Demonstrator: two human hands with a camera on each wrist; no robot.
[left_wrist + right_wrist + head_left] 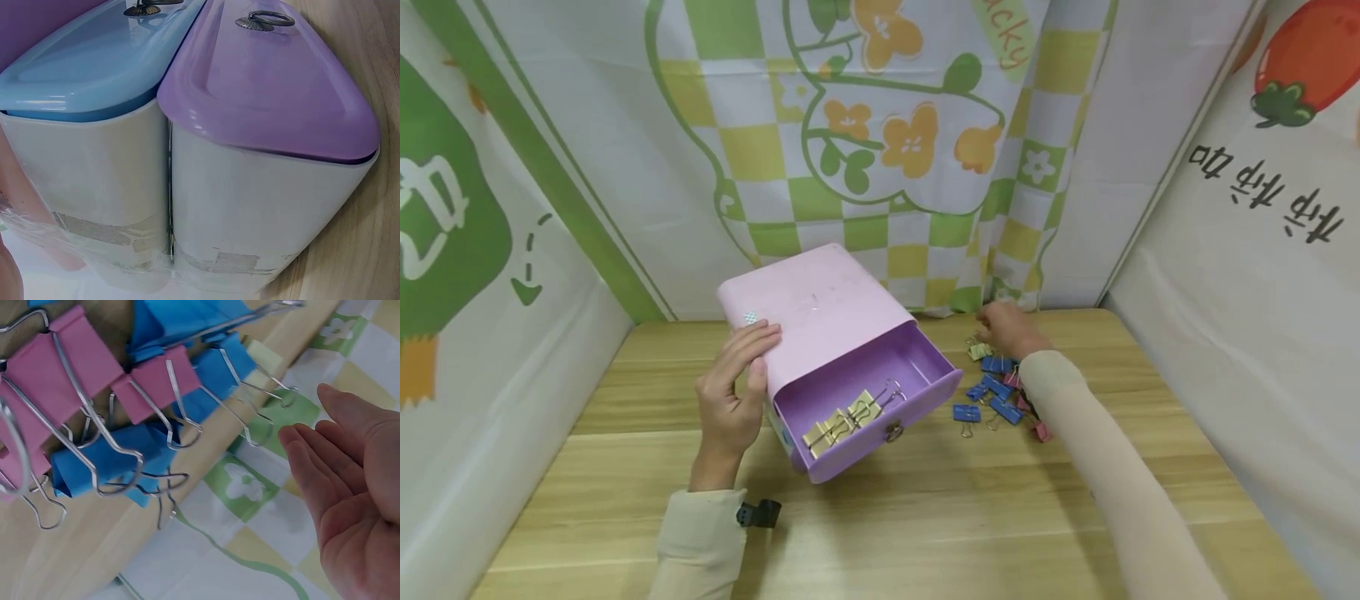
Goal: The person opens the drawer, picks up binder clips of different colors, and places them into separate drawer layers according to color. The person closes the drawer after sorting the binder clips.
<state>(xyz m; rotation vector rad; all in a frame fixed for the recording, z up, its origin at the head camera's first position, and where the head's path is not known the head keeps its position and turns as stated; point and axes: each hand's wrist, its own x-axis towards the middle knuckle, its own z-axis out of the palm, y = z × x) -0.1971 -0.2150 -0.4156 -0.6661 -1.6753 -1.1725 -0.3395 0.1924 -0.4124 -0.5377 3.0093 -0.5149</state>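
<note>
I have my left hand resting relaxed on the pink box near the table's far edge, presumably to steady its pulled-out drawer of gold clips, and my empty right hand, fingers loosely extended, beside the coloured clips toward the far right corner.

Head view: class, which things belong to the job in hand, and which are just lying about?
Likely the job:
left hand, on the box
open drawer
gold clips, inside it
right hand, by loose clips

Likely just about:
table
curtain
fruit print
</note>
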